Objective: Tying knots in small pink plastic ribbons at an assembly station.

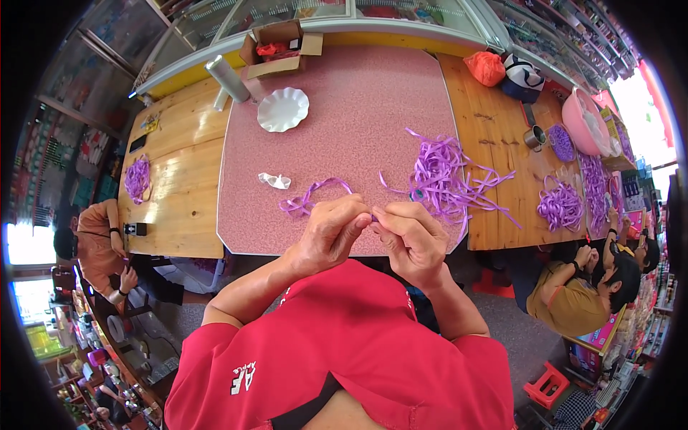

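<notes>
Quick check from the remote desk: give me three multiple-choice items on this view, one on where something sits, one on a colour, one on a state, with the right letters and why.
1. Where does the white scalloped plate lie?
A. on the pink speckled tabletop, toward its far end
B. on the floor
C. in the cardboard box

2. What colour is the ribbon strip trailing from the hands?
A. green
B. purple
C. yellow

3. How are the left hand and right hand placed?
A. far apart, flat on the table
B. both in the pink basin
C. close together, fingertips pinching the ribbon

Answers:
1 A: the plate rests on the pink surface, just in front of the open cardboard box.
2 B: the strip matches the purple ribbon pile on the right.
3 C: both sets of fingertips meet at the strip's near end, by the table's near edge.
</notes>
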The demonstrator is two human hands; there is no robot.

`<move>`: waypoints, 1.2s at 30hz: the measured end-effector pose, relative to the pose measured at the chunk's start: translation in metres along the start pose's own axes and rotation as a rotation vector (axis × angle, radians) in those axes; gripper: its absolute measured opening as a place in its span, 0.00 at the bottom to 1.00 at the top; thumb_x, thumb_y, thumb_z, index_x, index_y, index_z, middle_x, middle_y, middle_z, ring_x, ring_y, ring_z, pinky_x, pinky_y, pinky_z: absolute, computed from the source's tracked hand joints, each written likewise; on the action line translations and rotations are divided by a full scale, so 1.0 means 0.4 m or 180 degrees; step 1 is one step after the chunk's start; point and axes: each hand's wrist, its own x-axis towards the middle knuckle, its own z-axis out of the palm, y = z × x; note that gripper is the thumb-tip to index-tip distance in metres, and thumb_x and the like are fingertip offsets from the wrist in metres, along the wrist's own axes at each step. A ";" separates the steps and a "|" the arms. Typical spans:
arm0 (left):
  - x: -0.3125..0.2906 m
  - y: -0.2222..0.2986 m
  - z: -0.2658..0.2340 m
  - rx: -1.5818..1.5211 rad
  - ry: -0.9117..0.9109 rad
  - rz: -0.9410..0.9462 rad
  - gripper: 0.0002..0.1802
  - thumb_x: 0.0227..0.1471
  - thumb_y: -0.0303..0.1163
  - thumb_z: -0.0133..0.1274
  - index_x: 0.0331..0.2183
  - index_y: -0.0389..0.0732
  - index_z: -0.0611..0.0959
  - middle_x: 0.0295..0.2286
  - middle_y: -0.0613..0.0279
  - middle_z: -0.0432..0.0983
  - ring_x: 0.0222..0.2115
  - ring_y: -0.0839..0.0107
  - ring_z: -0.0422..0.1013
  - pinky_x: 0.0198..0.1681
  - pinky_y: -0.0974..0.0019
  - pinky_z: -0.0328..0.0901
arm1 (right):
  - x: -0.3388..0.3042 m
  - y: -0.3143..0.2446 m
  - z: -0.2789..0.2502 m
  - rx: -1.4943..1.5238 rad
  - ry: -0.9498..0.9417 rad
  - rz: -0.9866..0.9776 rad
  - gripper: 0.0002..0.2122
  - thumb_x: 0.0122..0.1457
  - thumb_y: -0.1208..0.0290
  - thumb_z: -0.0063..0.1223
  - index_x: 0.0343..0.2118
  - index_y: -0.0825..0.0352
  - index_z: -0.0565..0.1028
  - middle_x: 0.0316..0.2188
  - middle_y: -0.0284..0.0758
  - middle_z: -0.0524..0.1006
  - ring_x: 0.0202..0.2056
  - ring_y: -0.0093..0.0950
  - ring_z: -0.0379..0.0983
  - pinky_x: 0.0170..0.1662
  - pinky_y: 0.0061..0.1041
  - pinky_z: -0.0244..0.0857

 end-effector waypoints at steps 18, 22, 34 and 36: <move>0.007 0.021 -0.023 -0.1705 -0.0408 -0.1848 0.22 0.66 0.47 0.38 0.36 0.38 0.75 0.22 0.71 0.64 0.24 0.81 0.59 0.26 0.74 0.56 | 0.010 0.029 0.023 0.0247 0.0033 0.0350 0.09 0.51 0.84 0.62 0.35 0.71 0.77 0.30 0.36 0.75 0.26 0.22 0.72 0.27 0.19 0.67; 0.011 0.019 -0.037 -0.2274 -0.0603 -0.2105 0.22 0.67 0.47 0.37 0.34 0.38 0.75 0.21 0.71 0.64 0.23 0.81 0.59 0.25 0.73 0.56 | 0.005 0.020 0.020 0.0422 0.0029 0.0533 0.09 0.50 0.85 0.61 0.35 0.71 0.77 0.30 0.35 0.75 0.26 0.20 0.70 0.27 0.18 0.66; -0.007 0.011 -0.005 -0.1265 0.0040 -0.1331 0.19 0.65 0.42 0.45 0.33 0.36 0.79 0.25 0.68 0.69 0.25 0.80 0.62 0.29 0.72 0.60 | -0.010 -0.009 0.021 0.1120 0.0039 0.1283 0.09 0.55 0.85 0.58 0.39 0.72 0.77 0.34 0.36 0.75 0.30 0.19 0.72 0.30 0.15 0.65; -0.013 0.008 -0.010 -0.1362 0.0048 -0.1457 0.18 0.64 0.42 0.46 0.33 0.35 0.79 0.25 0.69 0.70 0.26 0.81 0.62 0.28 0.73 0.59 | -0.002 -0.009 0.014 0.1039 -0.0067 0.1222 0.09 0.56 0.84 0.58 0.40 0.73 0.77 0.35 0.36 0.75 0.31 0.19 0.72 0.32 0.15 0.65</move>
